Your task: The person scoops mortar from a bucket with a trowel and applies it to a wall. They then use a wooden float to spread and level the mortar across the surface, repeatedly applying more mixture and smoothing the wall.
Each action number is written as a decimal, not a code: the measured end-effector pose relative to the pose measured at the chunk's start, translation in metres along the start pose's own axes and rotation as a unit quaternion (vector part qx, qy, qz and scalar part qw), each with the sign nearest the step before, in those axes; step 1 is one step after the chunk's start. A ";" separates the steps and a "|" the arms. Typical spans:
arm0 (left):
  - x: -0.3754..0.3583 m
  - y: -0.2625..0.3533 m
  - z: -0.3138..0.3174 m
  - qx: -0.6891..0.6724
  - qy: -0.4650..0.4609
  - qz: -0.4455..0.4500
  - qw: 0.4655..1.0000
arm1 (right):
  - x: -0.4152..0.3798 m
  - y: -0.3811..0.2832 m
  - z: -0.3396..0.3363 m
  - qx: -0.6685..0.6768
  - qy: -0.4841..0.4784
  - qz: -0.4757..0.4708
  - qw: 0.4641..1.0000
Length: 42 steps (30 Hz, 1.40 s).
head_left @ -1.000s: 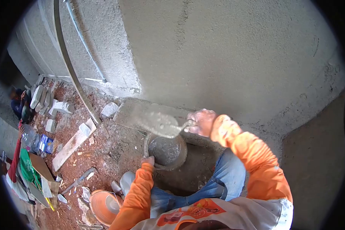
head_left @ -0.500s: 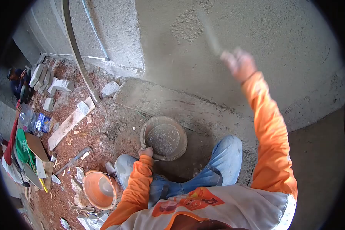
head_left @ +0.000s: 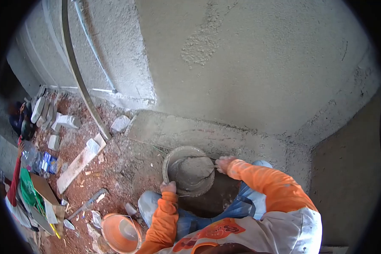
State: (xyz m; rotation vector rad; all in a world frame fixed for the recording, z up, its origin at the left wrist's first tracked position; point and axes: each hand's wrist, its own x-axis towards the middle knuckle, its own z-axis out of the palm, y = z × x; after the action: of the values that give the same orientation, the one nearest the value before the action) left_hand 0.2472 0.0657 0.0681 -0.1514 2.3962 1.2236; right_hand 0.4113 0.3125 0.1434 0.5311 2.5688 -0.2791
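Observation:
A mortar-caked bucket [head_left: 165, 168] stands between my knees, with wet grey mortar [head_left: 189, 170] inside. My left hand [head_left: 169, 187] is closed on its near-left rim. Across the bucket's right side, my right hand [head_left: 225, 164] is wrapped round the handle of a trowel [head_left: 214, 165]. The trowel's blade is down in the bucket, and mortar hides most of it. On the wall [head_left: 258, 72] ahead, a rough patch of fresh mortar [head_left: 200, 47] stands out from the smoother grey plaster.
An orange bucket [head_left: 110, 228] is at my left. Beyond it lie a plank [head_left: 80, 165], broken blocks [head_left: 67, 122] and a cardboard box [head_left: 44, 188]. A long straightedge [head_left: 78, 76] leans on the left wall. Two other people are at the far left, one with a red sleeve [head_left: 14, 182].
My right hand has come down from the wall to the bucket with the trowel. The rough mortar patch now reaches higher up the wall. My left hand stays on the rim.

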 end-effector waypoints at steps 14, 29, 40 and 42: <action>0.042 -0.021 0.019 0.145 -0.050 -0.051 0.987 | -0.110 -0.023 -0.285 0.097 0.123 -0.189 0.969; 0.004 0.022 0.006 -0.024 -0.113 0.082 0.990 | -0.155 0.068 -0.393 0.267 0.493 -0.024 0.827; 0.052 0.018 0.051 0.060 -0.139 0.101 0.983 | 0.041 0.003 0.025 0.148 0.087 0.087 0.981; 0.092 -0.002 0.070 0.185 -0.171 0.128 0.959 | -0.043 -0.037 -0.020 0.260 0.294 0.107 0.914</action>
State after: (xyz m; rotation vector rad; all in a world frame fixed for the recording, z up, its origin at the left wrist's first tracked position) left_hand 0.1884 0.1298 -0.0089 0.4609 2.3268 0.7953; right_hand 0.4214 0.2708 0.1861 1.2467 2.9576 -0.8492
